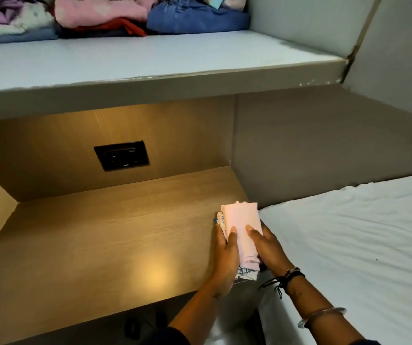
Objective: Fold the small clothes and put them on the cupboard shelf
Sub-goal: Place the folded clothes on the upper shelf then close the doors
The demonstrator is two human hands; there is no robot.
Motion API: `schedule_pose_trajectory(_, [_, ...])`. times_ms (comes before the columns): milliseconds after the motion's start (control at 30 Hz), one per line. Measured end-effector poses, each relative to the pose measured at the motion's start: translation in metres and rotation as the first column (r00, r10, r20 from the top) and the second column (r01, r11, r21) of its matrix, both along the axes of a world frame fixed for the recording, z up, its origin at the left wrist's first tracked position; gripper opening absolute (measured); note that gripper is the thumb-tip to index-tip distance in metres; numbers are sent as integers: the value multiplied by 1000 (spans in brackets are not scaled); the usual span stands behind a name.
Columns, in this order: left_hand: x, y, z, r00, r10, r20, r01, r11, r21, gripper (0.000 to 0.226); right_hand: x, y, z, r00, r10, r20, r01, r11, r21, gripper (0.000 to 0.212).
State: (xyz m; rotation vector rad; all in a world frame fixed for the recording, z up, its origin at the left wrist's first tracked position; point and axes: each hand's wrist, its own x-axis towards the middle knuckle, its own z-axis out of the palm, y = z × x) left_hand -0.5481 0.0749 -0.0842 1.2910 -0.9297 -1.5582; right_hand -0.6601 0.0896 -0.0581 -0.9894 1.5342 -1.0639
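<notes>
A small stack of folded clothes (pixel 243 221), pale pink on top with patterned pieces beneath, is held between both hands over the right edge of the wooden desk. My left hand (pixel 224 260) grips its left side, thumb on top. My right hand (pixel 267 247) grips the right side, thumb on top. Above is the pale cupboard shelf (pixel 150 56), with folded clothes at its back: a purple and white pile (pixel 11 19), a pink and red pile (pixel 100 13) and a blue denim pile (pixel 195 17).
The wooden desk (pixel 95 245) lies under the shelf, lit warmly, with a black socket panel (pixel 121 155) on its back wall. A bed with a white sheet (pixel 361 232) is to the right. The shelf's front edge (pixel 162 93) overhangs the desk.
</notes>
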Motion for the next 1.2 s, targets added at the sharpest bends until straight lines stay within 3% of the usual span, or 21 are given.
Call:
schedule_pose_trajectory(200, [33,49,14,974,94,-207,-88,995,39,54,37,44,6,982,-105,154,106,994,5,17])
schedule_pose_trajectory(333, [75,96,48,969,133,-210,-140,990,-16,54,82,88,33,971,-65,229,76,996,-36,31])
schedule_pose_trajectory(533, [138,154,156,985,99,-144,-131,964,-233,58,146,152,140,983,-39,181,97,942,-322,38])
schedule_pose_trajectory(633, [156,181,231,984,25,-178,-111,865,-489,56,159,178,208,990,-75,122,124,873,-471,50])
schedule_pose_trajectory(800, [165,175,347,970,-159,-182,-40,636,-771,54,164,179,325,995,1,103,77,656,-751,20])
schedule_pose_trajectory(867, [159,149,388,978,-153,-138,-18,603,-797,46,158,155,364,995,-23,101,93,638,-765,16])
schedule_pose_trajectory(1000, [132,75,448,988,-77,-137,-31,759,-650,33,135,72,426,984,-135,114,175,680,-712,11])
schedule_pose_trajectory(1100, [113,23,465,986,-97,-139,22,885,-465,38,117,11,450,983,-186,-2,143,766,-626,12])
schedule_pose_trajectory(1200, [94,-8,465,992,-92,-82,57,932,-358,39,96,-30,448,969,-229,-98,153,856,-494,14])
